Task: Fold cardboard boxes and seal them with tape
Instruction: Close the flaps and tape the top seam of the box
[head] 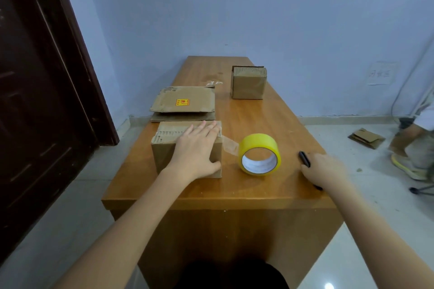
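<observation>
Pressing flat fingers (206, 129) on the near cardboard box (164, 155), our left hand (196, 150) steadies it. Our right hand (325, 170) curls over a black cutter (304, 158). The tape roll (259, 153) stands on edge between them, core facing us, strip (230, 145) stretching leftward to the box.

A single wide-angle camera sits on the person's head, looking forward and down along the length of the worktop (246, 124). Both forearms enter from the bottom edge, so the hands lie close below the lens, while the far end of the worktop and the wall (258, 19) behind it stand farther off. Straight lines bow toward the frame edges.
</observation>
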Demonstrator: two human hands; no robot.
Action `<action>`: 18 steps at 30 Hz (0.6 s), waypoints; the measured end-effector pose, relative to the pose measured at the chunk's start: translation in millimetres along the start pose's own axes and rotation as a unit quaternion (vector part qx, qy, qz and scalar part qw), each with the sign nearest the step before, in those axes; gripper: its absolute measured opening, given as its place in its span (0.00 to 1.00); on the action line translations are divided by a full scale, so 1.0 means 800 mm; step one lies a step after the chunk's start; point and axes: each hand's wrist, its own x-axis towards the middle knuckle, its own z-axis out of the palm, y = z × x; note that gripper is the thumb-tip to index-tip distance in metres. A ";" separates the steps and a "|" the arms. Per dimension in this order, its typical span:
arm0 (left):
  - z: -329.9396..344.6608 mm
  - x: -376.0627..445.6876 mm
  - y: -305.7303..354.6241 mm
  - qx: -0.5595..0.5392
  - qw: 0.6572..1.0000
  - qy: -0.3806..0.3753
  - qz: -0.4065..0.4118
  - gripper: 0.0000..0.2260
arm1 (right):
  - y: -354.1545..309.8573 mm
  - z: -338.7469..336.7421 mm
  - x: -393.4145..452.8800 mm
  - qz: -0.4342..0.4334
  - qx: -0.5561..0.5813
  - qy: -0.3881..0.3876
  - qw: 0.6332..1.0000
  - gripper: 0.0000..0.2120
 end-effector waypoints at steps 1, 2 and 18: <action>0.000 0.000 0.000 0.001 1.000 -0.001 -0.001 0.39 | 0.000 0.004 -0.001 0.000 -0.006 0.011 1.000 0.11; 0.000 0.000 0.000 0.002 1.000 -0.002 -0.002 0.39 | 0.001 0.007 -0.002 0.002 -0.007 0.019 1.000 0.09; 0.000 0.002 -0.003 -0.011 1.000 0.000 0.002 0.38 | -0.056 -0.083 -0.054 -0.116 0.408 0.088 0.901 0.06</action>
